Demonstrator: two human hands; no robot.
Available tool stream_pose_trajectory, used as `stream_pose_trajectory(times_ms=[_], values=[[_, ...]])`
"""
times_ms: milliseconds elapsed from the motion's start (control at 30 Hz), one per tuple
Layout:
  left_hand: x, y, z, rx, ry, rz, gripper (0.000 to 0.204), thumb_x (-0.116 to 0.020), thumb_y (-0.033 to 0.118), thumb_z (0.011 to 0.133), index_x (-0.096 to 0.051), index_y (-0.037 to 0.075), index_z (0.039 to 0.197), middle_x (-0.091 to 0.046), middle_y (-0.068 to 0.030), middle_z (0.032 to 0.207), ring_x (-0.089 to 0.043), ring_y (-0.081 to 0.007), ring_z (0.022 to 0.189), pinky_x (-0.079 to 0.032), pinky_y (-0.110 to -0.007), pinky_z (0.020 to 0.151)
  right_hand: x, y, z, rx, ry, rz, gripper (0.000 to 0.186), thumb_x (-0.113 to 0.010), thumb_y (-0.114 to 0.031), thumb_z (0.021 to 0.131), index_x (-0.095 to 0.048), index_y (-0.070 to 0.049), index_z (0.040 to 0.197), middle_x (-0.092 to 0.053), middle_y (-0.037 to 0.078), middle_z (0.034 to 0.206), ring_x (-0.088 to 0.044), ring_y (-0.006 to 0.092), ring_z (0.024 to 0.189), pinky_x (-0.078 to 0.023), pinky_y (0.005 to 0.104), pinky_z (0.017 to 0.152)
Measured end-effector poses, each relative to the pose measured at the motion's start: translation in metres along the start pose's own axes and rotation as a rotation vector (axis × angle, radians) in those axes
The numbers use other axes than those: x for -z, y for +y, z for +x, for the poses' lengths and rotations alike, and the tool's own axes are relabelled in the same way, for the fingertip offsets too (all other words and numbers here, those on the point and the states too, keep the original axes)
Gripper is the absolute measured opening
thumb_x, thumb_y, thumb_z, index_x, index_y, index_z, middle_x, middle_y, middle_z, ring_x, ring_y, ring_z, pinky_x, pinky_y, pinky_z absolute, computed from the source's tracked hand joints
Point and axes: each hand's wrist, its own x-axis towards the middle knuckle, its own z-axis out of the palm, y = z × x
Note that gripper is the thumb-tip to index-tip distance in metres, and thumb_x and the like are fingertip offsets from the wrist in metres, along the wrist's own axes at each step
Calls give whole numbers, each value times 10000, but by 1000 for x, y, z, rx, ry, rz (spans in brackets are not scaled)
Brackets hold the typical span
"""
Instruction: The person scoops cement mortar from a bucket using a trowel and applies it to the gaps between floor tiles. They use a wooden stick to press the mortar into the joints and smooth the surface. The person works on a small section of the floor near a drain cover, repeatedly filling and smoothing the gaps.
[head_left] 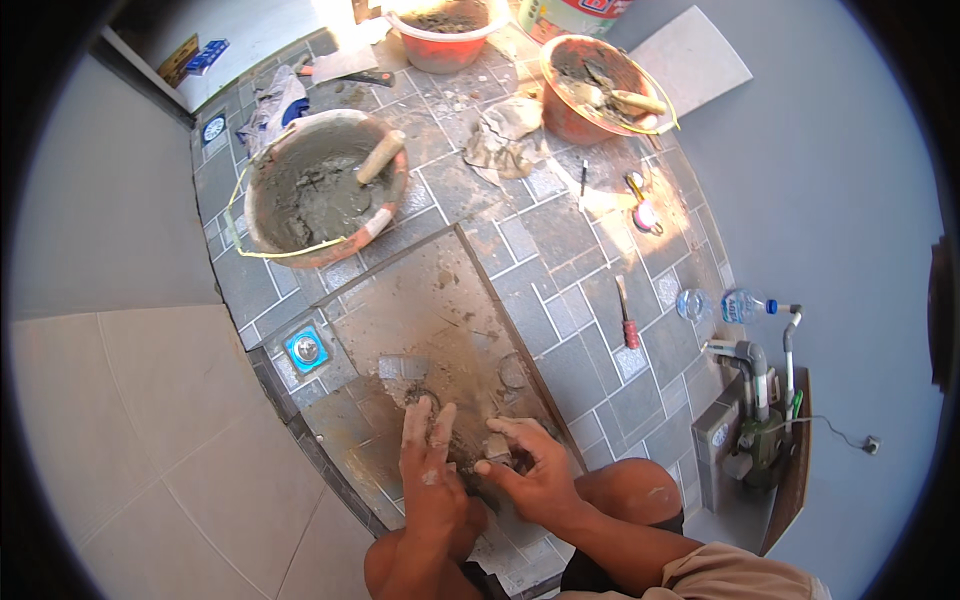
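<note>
My left hand, smeared with grey mortar, has its fingers stretched forward over a dirty, framed panel in the floor. Beside it, my right hand pinches a small grey chunk between thumb and fingers; whether it is mortar or tile is hard to tell. Dark, crumbly mortar lies below and between both hands, partly hidden by them. A grey rectangular tile piece rests on the panel just ahead of my left fingers. Toward the panel's right edge is a roundish grey patch.
A mortar bucket with a wooden-handled tool stands far left. Another orange bucket and a red-white tub are farther back. A red-handled chisel-like tool lies right, near bottles and a pump. A floor drain sits left.
</note>
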Motion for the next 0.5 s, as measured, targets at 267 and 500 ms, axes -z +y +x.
stream_pose_trajectory(times_ms=[267, 500], values=[[-36, -12, -56, 81, -360, 70, 481, -661, -25, 790, -641, 10, 1269, -657, -236, 1291, -593, -435, 1266, -392, -616, 1122, 26, 45, -34, -438, -159, 413, 297, -690, -259, 1040, -766, -19, 1197, -691, -2, 936, -604, 88, 1042, -468, 311, 971], [-70, 1, -100, 340, -59, -345, 335, -670, 52, 835, -646, -58, 1150, -711, -279, 1048, -679, -493, 1014, -539, -516, 897, 109, 55, -76, -625, 167, -41, 224, -622, -203, 1055, -697, -13, 963, -696, 53, 847, -619, 189, 735, -500, 345, 810]])
